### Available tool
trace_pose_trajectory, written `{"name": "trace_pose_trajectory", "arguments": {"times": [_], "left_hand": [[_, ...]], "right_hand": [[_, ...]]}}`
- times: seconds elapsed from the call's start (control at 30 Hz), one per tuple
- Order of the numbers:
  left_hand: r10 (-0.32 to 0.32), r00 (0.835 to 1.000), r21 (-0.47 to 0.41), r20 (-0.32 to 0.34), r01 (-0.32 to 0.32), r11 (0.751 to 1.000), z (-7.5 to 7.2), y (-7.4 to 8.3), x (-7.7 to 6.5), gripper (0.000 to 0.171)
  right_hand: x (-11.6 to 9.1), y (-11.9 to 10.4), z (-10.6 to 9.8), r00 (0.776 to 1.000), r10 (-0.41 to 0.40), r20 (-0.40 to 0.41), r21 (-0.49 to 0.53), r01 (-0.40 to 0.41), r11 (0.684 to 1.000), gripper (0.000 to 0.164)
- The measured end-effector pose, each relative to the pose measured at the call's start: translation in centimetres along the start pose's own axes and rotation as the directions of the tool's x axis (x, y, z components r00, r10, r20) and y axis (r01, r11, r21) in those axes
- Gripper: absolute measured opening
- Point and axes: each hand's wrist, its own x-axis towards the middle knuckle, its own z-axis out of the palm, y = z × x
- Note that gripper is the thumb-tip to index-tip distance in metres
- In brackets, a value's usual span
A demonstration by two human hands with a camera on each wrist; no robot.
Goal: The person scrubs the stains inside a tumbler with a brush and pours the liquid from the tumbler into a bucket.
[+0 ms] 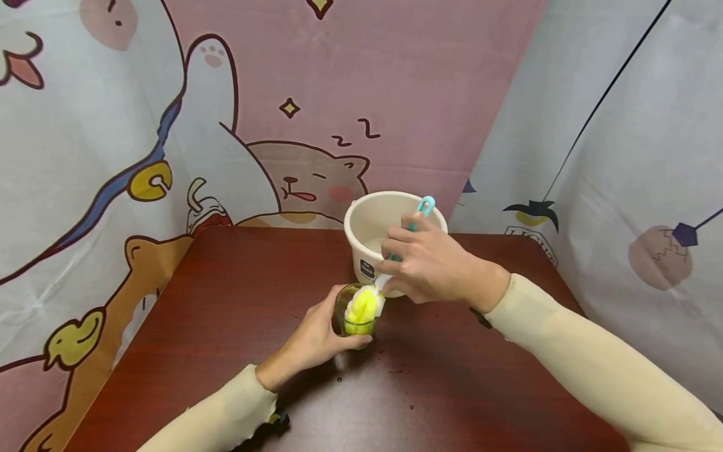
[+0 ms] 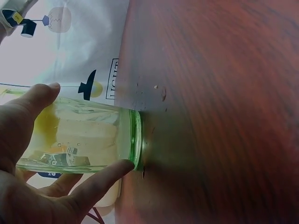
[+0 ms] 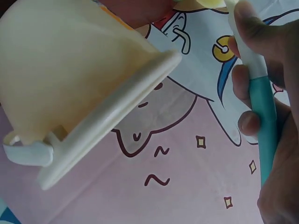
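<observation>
My left hand (image 1: 322,333) grips a green-tinted drinking glass (image 2: 88,135), fingers and thumb wrapped round its side. In the head view the glass leans with its mouth towards the right hand. My right hand (image 1: 423,260) holds a cleaning brush by its teal and white handle (image 3: 263,107). The yellow and white sponge head (image 1: 363,307) of the brush is at the mouth of the glass, partly inside it. How deep it reaches cannot be told. In the left wrist view the base of the glass is close to the tabletop.
A cream bucket (image 1: 356,242) with a dark label stands just behind the hands, near the table's back edge. Small water drops lie on the reddish-brown table (image 1: 226,301). A cartoon-printed cloth (image 1: 429,94) hangs behind and at both sides.
</observation>
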Motion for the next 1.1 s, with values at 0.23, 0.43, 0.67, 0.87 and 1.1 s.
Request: {"name": "trace_pose_trajectory", "arguments": {"times": [0.23, 0.43, 0.67, 0.87, 1.1], "left_hand": [[-0.002, 1.000, -0.003, -0.004, 0.002, 1.000, 0.1, 0.1, 0.0, 0.094], [-0.001, 1.000, -0.010, 0.004, 0.001, 1.000, 0.2, 0.2, 0.0, 0.095], [-0.005, 1.000, -0.013, 0.007, 0.005, 1.000, 0.0, 0.2, -0.1, 0.094], [-0.008, 1.000, -0.014, 0.009, 0.009, 1.000, 0.0, 0.1, -0.1, 0.093], [0.000, 1.000, -0.015, 0.007, 0.000, 1.000, 0.0, 0.1, -0.1, 0.092]], "right_hand": [[-0.2, -1.0, 0.2, 0.997, 0.041, -0.058, -0.007, -0.042, 0.999, 0.033], [-0.2, -1.7, 0.3, 0.995, 0.063, -0.079, -0.065, -0.068, 0.996, 0.036], [0.1, -2.2, 0.2, 0.994, 0.065, -0.093, -0.141, -0.078, 0.987, 0.034], [0.5, -2.3, -0.1, 0.997, 0.022, -0.078, -0.188, -0.037, 0.981, 0.034], [1.1, -2.3, -0.5, 0.998, -0.047, -0.030, -0.265, 0.037, 0.964, 0.028]]}}
